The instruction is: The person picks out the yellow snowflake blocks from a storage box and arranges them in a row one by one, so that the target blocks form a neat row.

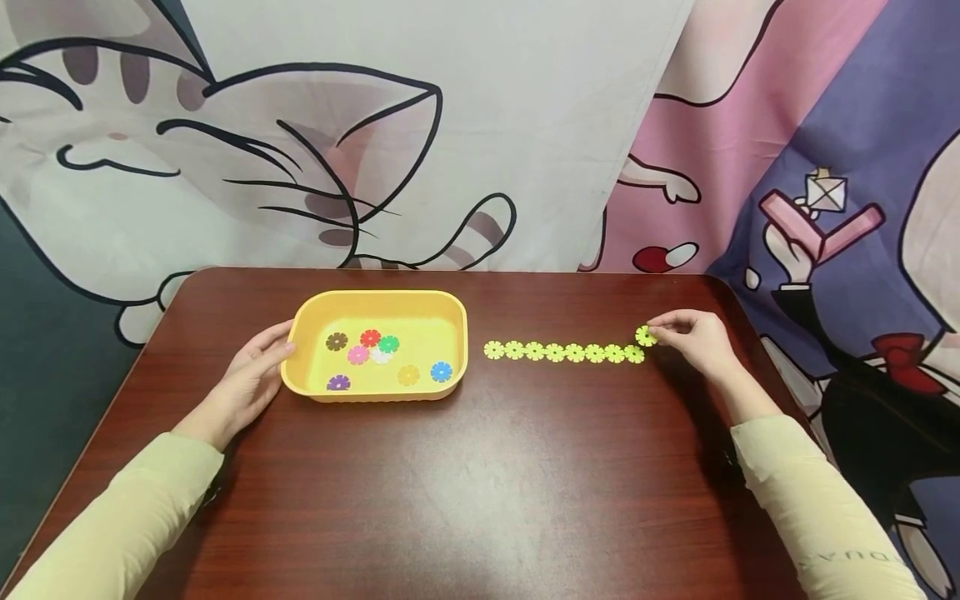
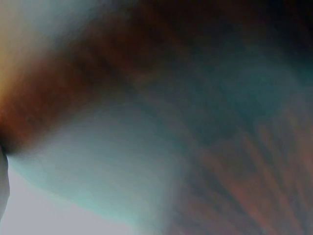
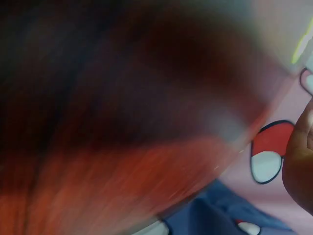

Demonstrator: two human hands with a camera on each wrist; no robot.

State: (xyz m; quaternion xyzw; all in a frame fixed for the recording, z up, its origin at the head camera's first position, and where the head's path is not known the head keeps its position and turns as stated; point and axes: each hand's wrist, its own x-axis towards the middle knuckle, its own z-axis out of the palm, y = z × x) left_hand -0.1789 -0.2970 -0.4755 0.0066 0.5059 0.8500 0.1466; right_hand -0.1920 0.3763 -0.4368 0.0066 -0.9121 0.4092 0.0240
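My left hand [image 1: 253,375] grips the left rim of a yellow plastic tray [image 1: 375,302] in the head view. Loose notched plastic discs lie inside, among them a red disc [image 1: 371,337], a blue disc [image 1: 441,372] and a purple disc [image 1: 338,382]. To the tray's right runs a straight row of yellow-green notched discs [image 1: 554,352]. Above the row's right end, my right hand [image 1: 697,340] pinches one more yellow-green disc [image 1: 645,336] between thumb and fingers. Whether this disc touches the row cannot be told. In the right wrist view a thin yellow-green edge [image 3: 301,46] shows near the fingers.
Everything rests on a dark red-brown wooden table [image 1: 465,483]. A curtain with cartoon figures [image 1: 562,125] hangs behind its far edge and along the right side. The left wrist view is mostly blurred.
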